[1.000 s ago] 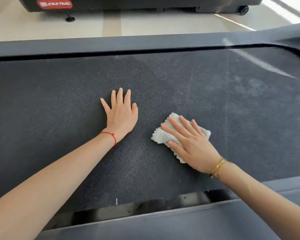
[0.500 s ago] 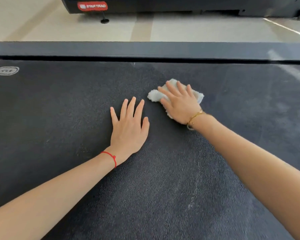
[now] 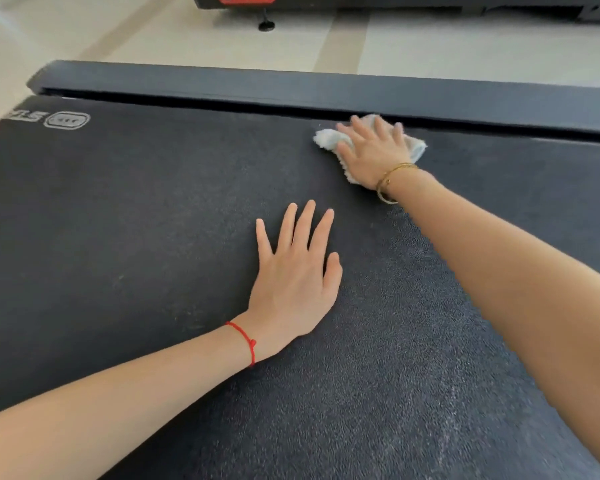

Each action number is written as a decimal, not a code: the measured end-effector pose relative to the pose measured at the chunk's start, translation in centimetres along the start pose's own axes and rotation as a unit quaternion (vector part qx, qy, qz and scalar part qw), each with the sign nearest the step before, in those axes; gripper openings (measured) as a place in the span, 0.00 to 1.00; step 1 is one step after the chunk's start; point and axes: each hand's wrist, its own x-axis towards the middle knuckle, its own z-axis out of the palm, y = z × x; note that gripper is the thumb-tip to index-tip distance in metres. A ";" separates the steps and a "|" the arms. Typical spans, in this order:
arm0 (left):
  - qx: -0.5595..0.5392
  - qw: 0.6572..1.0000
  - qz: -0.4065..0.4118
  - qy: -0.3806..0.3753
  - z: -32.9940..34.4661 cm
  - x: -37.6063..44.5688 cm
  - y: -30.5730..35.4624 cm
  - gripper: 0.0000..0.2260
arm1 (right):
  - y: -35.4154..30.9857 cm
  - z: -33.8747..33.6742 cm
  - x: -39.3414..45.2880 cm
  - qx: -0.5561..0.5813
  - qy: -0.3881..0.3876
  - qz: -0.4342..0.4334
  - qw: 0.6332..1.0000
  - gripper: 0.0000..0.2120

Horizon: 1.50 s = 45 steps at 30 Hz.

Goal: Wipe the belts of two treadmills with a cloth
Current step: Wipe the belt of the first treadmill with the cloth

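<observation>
The cloth [image 3: 329,138] is a small white rag at the far edge of the belt [image 3: 136,220], right up against the side rail [image 3: 291,90]. Right hand [image 3: 373,152] is pressing it down w/ fingers spread flat, not bunching it. Left hand [image 3: 293,282] is flat mid-belt, holding nothing, prob just bracing. Progress-wise, looks mid-wipe on treadmill #1 imo; the second treadmill [image 3: 361,0] across the floor [image 3: 153,36] likely isn't touched yet.

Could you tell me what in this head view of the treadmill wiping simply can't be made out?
- Cloth: mostly covered by the right hand.
- Second treadmill: cut off by the top edge, red label unreadable.
- Belt logo: too blurred to read.
</observation>
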 end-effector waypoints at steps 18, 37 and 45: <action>-0.050 0.999 -0.001 0.005 -0.3 0.1 0.1 0.26 | 6.7 -1.4 -12.2 0.014 -0.006 0.053 0.998 0.25; -0.084 0.996 -0.004 0.017 -0.2 0.0 0.1 0.25 | -0.1 -0.5 -32.1 0.021 -0.023 0.012 0.999 0.25; -0.072 0.997 -0.006 0.001 -0.9 -1.1 0.4 0.24 | -4.1 0.4 -41.0 0.033 -0.034 -0.073 0.996 0.25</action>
